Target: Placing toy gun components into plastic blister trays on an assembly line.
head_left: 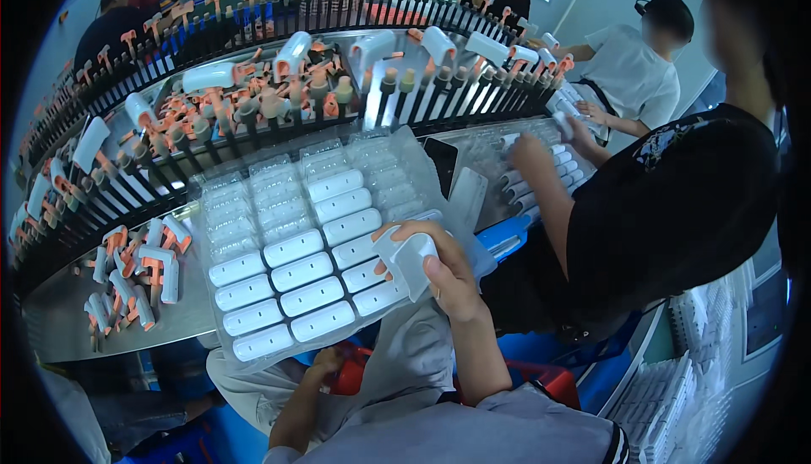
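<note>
My right hand (446, 271) is closed round a white plastic shell (409, 263), raised over the right side of a clear blister tray (221, 229). Glossy white oblong covers (309, 271) fill several of the tray's pockets toward me. Its far pockets, mainly at the left and far right, hold no covers. Below the tray's near edge, by my lap and something red (351, 371), is my left hand (324, 366). It is small and dim there, and its fingers do not show clearly.
White parts with orange pieces (139, 274) lie heaped on the metal table at left. Beyond the tray runs a line of dark posts (296, 109) carrying orange holders and white shells. A co-worker in black (667, 202) handles another tray at right. White trays (667, 405) are stacked lower right.
</note>
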A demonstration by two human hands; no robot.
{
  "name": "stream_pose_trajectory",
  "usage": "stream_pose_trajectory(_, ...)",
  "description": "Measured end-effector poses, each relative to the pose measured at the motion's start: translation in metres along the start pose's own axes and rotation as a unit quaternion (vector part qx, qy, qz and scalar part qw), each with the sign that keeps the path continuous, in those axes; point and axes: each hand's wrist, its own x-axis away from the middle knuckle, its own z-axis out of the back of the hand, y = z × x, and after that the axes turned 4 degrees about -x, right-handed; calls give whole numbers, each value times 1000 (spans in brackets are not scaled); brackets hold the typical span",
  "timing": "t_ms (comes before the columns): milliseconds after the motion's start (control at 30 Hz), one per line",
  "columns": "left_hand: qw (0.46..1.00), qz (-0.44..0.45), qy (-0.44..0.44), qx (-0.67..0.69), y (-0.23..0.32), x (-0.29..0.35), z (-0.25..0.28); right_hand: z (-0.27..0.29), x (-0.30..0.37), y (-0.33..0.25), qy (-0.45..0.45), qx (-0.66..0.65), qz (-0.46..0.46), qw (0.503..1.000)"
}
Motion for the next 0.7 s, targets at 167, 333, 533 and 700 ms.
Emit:
stream_pose_trajectory(167, 1000, 9, -1, 5, 2, 6, 9, -1, 0, 1, -3, -13, 0, 1000)
stream_pose_trajectory(333, 1000, 18, -5, 11, 2, 9, 10, 1, 1, 1, -2, -10, -3, 1000)
stream_pose_trajectory(533, 1000, 11, -6, 12, -3, 7, 9, 0, 0, 1, -4, -16, -2, 1000)
stream_pose_trajectory(700, 1000, 15, -15, 11, 7, 13, 16, 1, 0, 2, -6, -14, 2, 1000)
